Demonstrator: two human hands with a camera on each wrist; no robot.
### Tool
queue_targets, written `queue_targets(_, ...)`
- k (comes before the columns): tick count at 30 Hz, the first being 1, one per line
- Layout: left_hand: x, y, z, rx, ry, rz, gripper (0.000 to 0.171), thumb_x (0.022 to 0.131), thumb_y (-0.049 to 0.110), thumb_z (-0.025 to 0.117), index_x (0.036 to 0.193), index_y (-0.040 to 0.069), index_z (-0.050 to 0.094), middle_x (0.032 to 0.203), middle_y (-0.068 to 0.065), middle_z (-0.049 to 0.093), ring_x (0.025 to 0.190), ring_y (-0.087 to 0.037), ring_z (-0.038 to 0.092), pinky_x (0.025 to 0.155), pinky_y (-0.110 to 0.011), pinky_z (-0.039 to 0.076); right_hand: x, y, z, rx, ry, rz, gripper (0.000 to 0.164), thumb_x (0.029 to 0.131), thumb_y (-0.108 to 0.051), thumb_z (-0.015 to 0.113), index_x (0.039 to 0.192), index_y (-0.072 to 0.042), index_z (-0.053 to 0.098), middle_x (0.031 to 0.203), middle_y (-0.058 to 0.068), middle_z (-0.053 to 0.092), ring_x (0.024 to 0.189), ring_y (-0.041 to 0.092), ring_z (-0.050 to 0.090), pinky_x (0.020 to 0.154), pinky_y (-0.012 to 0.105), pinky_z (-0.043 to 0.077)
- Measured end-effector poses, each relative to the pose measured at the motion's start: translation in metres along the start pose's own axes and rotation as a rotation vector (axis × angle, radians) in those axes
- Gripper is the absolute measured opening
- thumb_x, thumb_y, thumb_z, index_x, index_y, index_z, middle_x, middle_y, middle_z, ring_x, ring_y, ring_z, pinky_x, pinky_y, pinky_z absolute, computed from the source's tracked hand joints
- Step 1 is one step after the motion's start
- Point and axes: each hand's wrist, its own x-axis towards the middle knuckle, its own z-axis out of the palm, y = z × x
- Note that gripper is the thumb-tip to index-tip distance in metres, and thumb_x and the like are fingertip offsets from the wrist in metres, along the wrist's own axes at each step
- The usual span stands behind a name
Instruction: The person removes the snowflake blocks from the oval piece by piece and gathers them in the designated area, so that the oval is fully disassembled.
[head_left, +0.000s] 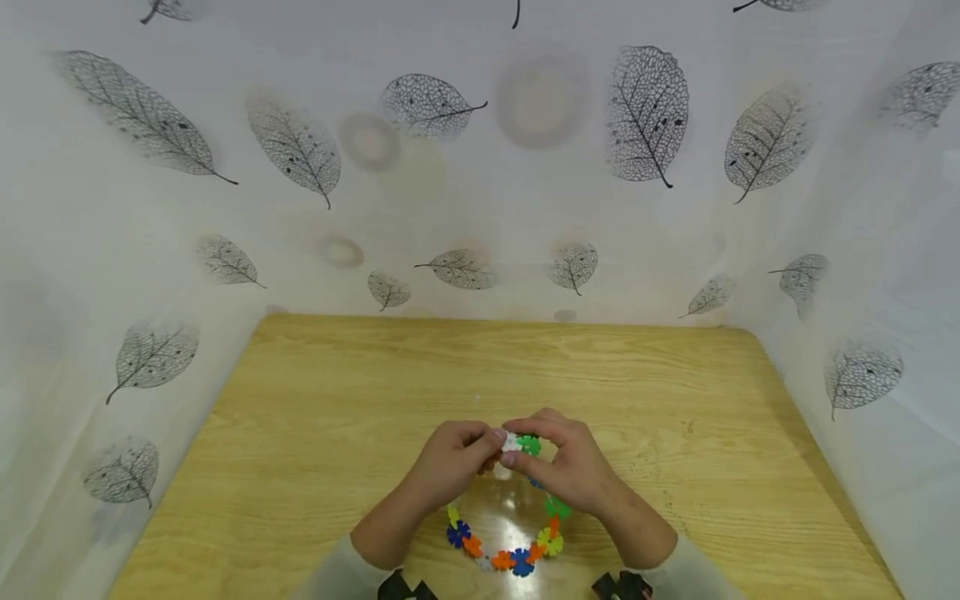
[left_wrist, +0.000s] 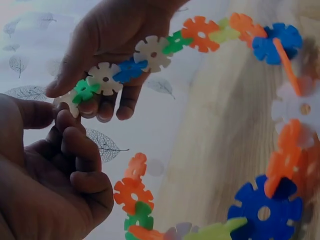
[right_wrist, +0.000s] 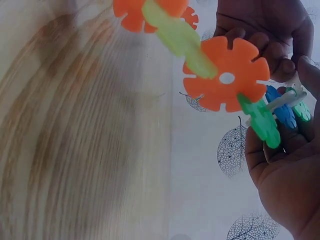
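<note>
My left hand (head_left: 450, 465) and right hand (head_left: 572, 463) pinch a white disc (head_left: 512, 443) of the disc chain (head_left: 522, 563), looped over the worktop (head_left: 337, 383); probably light, stiff pieces, best held by their rims

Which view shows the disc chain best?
Left wrist: the chain looks large over a long run, though cut off below. Head shows it small, partly behind the left hand; right wrist, only part, running off the top.

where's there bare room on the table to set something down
Bare table lies left of the left hand, right of the right hand, and beyond both hands toward the leaf-print curtain. Crowded: the near middle, around the hands and disc chain.
</note>
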Motion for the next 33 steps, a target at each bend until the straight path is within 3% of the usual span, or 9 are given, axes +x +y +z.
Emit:
queue_targets(6,0.002,0.002,0.001,-0.039,0.036,-0.024,0.034,0.104,0.027,0.061,0.079,0.005,0.07,0.072,-0.002,0.061,0.067,-0.015,0.053,0.067,-0.033,0.049,-0.003,0.002,-0.003,-0.007,0.045,-0.025,0.032,0.093,-0.013,0.08,0.124,-0.014,0.074,0.11,-0.007,0.07,0.101,0.015,0.065,0.089,0.038,0.055)
queue_targets(14,0.003,0.002,-0.001,-0.173,0.067,-0.087,0.033,0.102,0.024,0.064,0.08,0.001,0.07,0.071,-0.002,0.064,0.065,-0.013,0.055,0.065,-0.028,0.052,-0.003,0.007,-0.007,0.033,0.084,-0.089,0.02,0.094,0.002,0.074,0.105,-0.015,0.077,0.098,0.0,0.072,0.087,0.014,0.064,0.075,0.031,0.056)
queue_targets(22,0.003,0.003,0.001,-0.168,0.086,-0.09,0.031,0.101,0.022,0.064,0.079,0.001,0.069,0.069,-0.002,0.062,0.064,-0.012,0.054,0.064,-0.026,0.051,0.003,-0.021,-0.012,0.017,0.092,-0.132,0.022,0.088,0.018,0.071,0.095,-0.002,0.074,0.088,0.009,0.07,0.076,0.016,0.062,0.068,0.027,0.055)
queue_targets(28,0.002,0.005,0.0,-0.16,0.124,-0.093,0.031,0.1,0.021,0.065,0.076,0.001,0.067,0.068,-0.001,0.06,0.064,-0.013,0.053,0.063,-0.028,0.05,-0.001,0.004,-0.008,-0.007,0.095,-0.161,0.022,0.09,0.012,0.073,0.098,-0.009,0.075,0.091,0.003,0.071,0.079,0.014,0.063,0.069,0.027,0.056)
queue_targets(33,0.0,0.004,-0.015,-0.177,0.206,-0.087,0.034,0.102,0.018,0.061,0.072,0.003,0.061,0.07,-0.004,0.058,0.064,-0.014,0.051,0.062,-0.028,0.048,-0.006,0.012,-0.014,-0.033,0.144,-0.16,0.025,0.089,0.013,0.073,0.097,-0.011,0.075,0.089,0.0,0.07,0.076,0.012,0.063,0.068,0.024,0.054)
